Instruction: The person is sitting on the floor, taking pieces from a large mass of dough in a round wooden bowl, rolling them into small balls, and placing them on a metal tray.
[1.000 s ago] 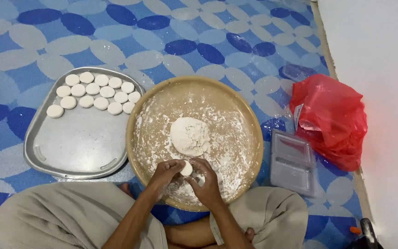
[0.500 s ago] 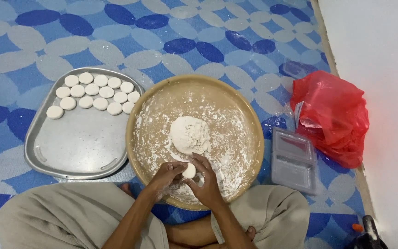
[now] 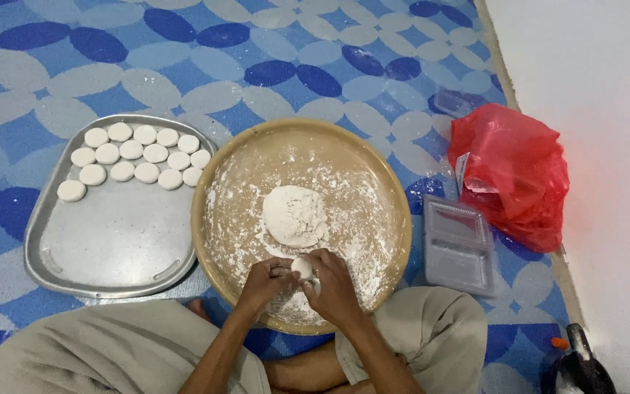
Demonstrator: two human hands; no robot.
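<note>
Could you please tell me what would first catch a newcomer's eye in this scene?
Probably the big round floured tray at the centre, with a white dough mound in its middle and both hands, left and right, closed around a small dough ball at its near edge. Next, the rows of flat white discs on the metal tray to the left, and the bright red bag on the right.

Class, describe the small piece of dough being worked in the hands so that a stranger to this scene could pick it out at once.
Start at the big round floured tray in the middle of the blue patterned mat. Near its front edge the left hand and right hand meet around a small white dough ball. Unlike the large dough mound behind it and the flat discs on the metal tray, it is tiny, round and held.
</note>
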